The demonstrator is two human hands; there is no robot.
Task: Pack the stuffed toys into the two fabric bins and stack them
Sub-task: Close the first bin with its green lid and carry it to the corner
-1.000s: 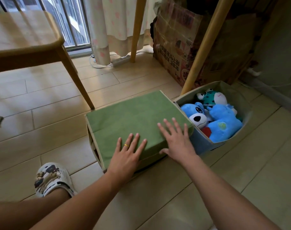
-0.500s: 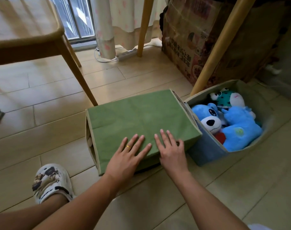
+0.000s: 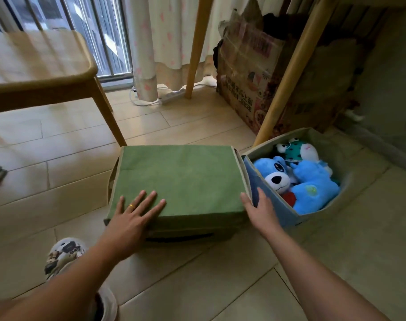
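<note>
The green fabric bin (image 3: 181, 181) sits on the tiled floor (image 3: 220, 286) with its lid closed, its long axis running left to right across the view and its dark front handle facing the person. Touching its right side stands the blue fabric bin (image 3: 287, 214), open at the top, holding a blue stuffed dog (image 3: 274, 176), a second blue plush (image 3: 313, 188) and a green spotted frog toy (image 3: 294, 151).

The left hand (image 3: 132, 216) lies flat on the lid's near left corner, fingers spread. The right hand (image 3: 259, 209) is at the near right corner, fingers straight against the side where the bins meet; its fingertips seem tucked between them, though that is hard to make out.

A wooden stool (image 3: 35, 72), curtain (image 3: 160, 42), power strip (image 3: 171, 97) and cardboard box (image 3: 246, 72) stand behind. A patterned shoe (image 3: 63, 253) shows at lower left.
</note>
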